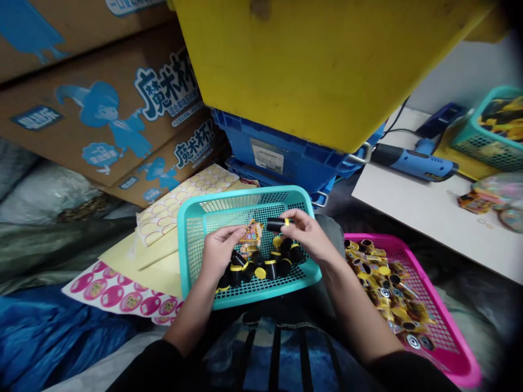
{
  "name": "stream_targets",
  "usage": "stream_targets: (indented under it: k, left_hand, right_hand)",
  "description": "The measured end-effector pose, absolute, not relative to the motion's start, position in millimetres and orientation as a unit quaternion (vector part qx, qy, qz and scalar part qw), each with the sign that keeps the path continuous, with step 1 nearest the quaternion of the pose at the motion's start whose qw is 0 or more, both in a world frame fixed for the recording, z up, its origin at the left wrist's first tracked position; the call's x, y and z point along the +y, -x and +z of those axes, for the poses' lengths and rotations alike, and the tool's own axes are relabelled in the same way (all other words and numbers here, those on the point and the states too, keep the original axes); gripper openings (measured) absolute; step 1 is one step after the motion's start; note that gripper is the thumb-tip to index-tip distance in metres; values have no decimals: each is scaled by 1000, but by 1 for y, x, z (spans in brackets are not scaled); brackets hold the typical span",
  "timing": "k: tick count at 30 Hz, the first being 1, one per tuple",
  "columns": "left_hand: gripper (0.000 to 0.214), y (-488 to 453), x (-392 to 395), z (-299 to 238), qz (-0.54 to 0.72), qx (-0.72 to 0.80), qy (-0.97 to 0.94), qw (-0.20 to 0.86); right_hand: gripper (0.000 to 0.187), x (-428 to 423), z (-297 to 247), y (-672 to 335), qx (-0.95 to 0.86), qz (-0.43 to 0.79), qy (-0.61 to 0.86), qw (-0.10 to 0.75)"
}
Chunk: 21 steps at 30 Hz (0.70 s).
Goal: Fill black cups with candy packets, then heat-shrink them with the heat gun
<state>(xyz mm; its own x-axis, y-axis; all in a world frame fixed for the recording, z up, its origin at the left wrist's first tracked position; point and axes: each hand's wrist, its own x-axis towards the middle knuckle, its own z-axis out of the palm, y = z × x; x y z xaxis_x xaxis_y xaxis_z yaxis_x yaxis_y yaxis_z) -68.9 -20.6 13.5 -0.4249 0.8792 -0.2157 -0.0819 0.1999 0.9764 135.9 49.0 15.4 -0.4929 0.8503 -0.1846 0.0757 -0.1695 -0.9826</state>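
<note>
A teal mesh basket (pixel 192 228) rests on my lap with several black-and-yellow small cylinders (pixel 267 265) heaped in it. My left hand (pixel 218 250) hovers over the basket's left half, fingers pinched on a small yellow printed packet (pixel 252 233). My right hand (pixel 310 234) is just right of it, fingers closed round a black cylinder (pixel 278 224) with a yellow end, held sideways above the heap. The packet and the cylinder are close together, slightly apart.
A pink mesh basket (pixel 445 326) at my right holds several yellow packets and black parts. Sticker sheets (pixel 122 296) lie left. Cardboard boxes (pixel 102 120), a blue crate (pixel 294 158) and a yellow bin (pixel 327 71) stand behind. A blue glue gun (pixel 412 160) lies on a white tabletop (pixel 429 212).
</note>
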Motion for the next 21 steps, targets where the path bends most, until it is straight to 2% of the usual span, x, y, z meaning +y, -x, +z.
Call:
stream_targets:
  k: [4,9,13,21]
  left_hand:
    - [35,63,-21,10,556,627,-313,447]
    - [31,59,-21,10,568,627,-328,420]
    - [27,59,-21,11,558,639,-355,392]
    - [26,54,-19,15,539,626,-384,412]
  right_hand:
    - [37,47,33,-144,-535,664,374,364]
    - [34,45,29,-135,-549,662,357,366]
    - [39,45,25,-135,-551,662,366,352]
    - [44,40,24,-135,-560,657,353,360]
